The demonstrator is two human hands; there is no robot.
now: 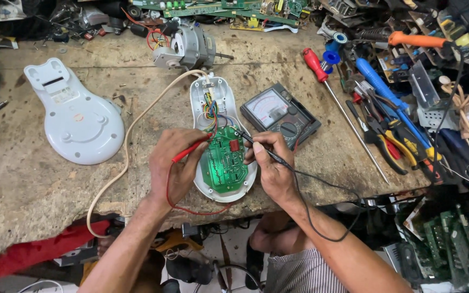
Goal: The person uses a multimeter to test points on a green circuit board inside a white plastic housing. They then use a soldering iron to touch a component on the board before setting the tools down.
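Near the bench's front edge, left hand (173, 163) pinches the red probe (191, 149), right hand (270, 163) grips the black probe (261, 147), both tips on the green circuit board (222, 163); analog multimeter (280, 115) sits just behind.

Left hand (173, 163) and right hand (270, 163) both pinched, forearms converging.

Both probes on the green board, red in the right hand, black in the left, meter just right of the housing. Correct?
Not quite: the head view shows the hands swapped. The left hand holds the red probe; the right hand holds the black probe. Both tips reach the green board, with the meter right of the housing.
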